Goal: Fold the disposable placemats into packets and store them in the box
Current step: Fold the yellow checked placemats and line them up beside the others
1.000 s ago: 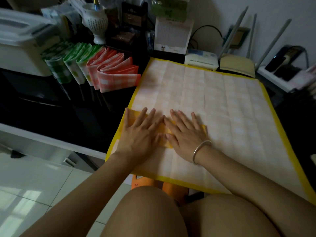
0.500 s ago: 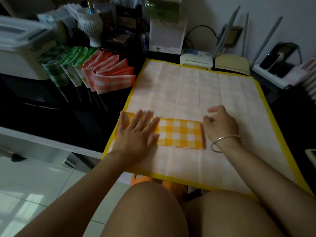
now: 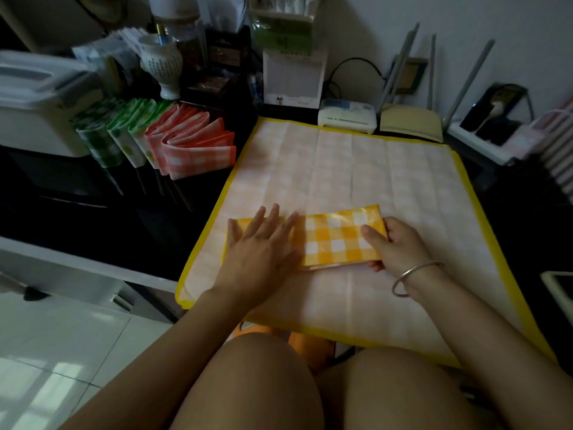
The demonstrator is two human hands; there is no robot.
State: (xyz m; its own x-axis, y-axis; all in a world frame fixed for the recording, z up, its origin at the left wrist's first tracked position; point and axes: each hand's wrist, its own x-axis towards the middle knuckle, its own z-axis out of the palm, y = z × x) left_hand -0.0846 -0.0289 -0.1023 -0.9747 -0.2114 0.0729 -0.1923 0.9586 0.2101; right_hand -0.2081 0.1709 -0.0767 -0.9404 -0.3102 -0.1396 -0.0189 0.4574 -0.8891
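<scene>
A folded yellow-and-white checked plastic placemat packet lies on a spread pale checked placemat with a yellow border, toward the near edge of the dark desk. The left hand rests flat on the packet's left end, its fingers straight and slightly apart, pointing away across the strip. The right hand, with a silver bangle at the wrist, pinches the packet's right end, thumb on top and fingers curled round the edge. Toward the desk's far left corner, a row of green and pink folded packets stands beside a white lidded plastic box.
</scene>
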